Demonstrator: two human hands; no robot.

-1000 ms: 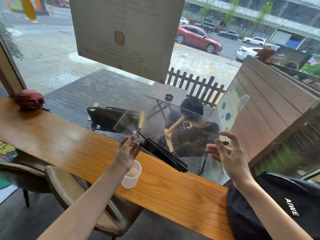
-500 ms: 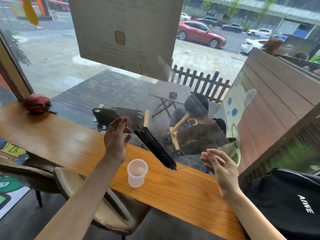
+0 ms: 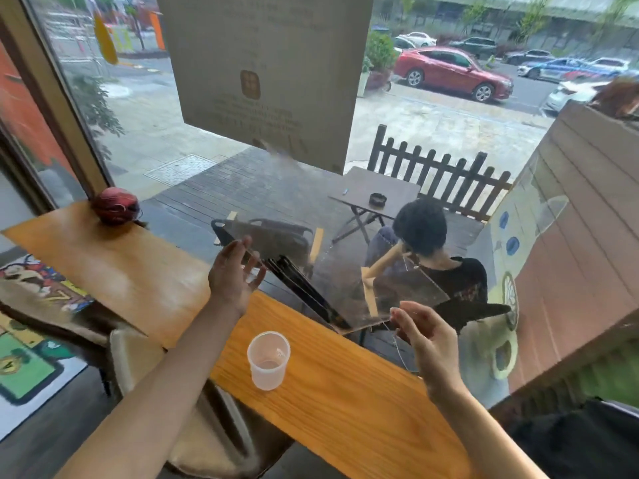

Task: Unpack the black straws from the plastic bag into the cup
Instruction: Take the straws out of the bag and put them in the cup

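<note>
A clear plastic bag hangs in the air above the wooden counter, stretched between my two hands. A bundle of black straws lies slanted inside it, running from upper left to lower right. My left hand holds the bag's upper left end with its fingertips, the fingers partly spread. At the bag's lower right corner, my right hand pinches the plastic. A translucent plastic cup stands upright on the counter below and between my hands, with nothing in it.
The wooden counter runs along a big window. A dark red round object sits at its far left end. A black bag lies at the right. Padded chairs stand under the counter. A person sits outside behind the glass.
My left hand has risen up and away from the cup with the bag's end. My right hand has dropped lower toward the counter, so the bag and straws slant more steeply.
</note>
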